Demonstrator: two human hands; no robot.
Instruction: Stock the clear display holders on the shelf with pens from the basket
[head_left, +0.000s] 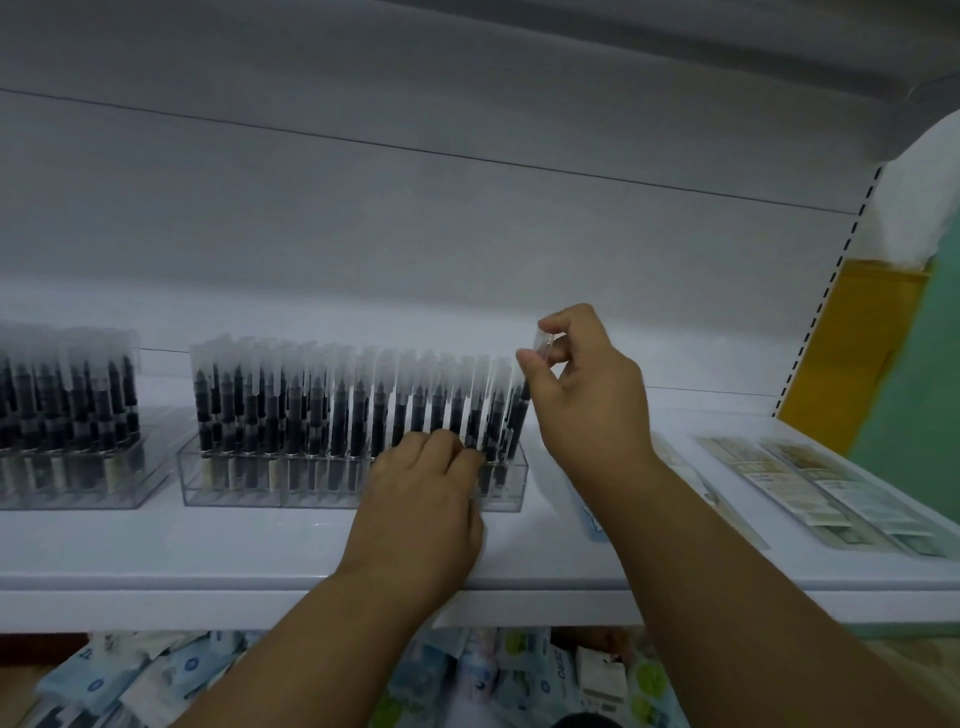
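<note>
On the shelf (260, 545), the holder (353, 483) looks nearly full; right hand (587, 395) pinches a pen (540, 345), left hand (426, 488) grips the pens (483, 431) already standing in it.

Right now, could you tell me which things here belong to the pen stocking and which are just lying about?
Job: middle clear holder, left clear holder, pen in right hand, left hand.
Lying about: flat packets on shelf, packets below.

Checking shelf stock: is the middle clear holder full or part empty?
Nearly full: the clear holder has upright pens across its width; the right hand adds one.
</note>
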